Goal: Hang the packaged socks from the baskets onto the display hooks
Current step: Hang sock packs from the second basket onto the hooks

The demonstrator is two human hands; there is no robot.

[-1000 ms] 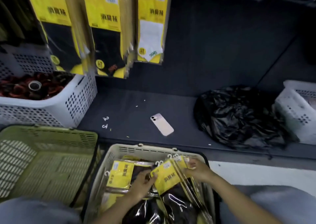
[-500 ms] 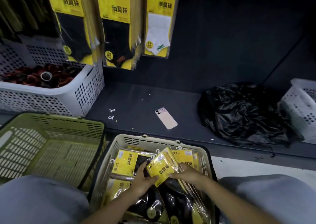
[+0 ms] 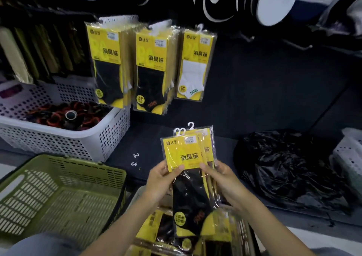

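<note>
Sock-pack bundle (image 3: 189,156) held upright at lower centre of frame, white hanger hooks (image 3: 181,131) on top, above beige basket (image 3: 243,231) filled with more packs. Bundle pinched at left edge by left hand (image 3: 160,180), at right edge by right hand (image 3: 222,179), thumbs laid on front. Hung sock packs (image 3: 150,67) seen at upper centre-left; green basket (image 3: 58,179) lower left; black plastic bag (image 3: 290,169) right.
</note>
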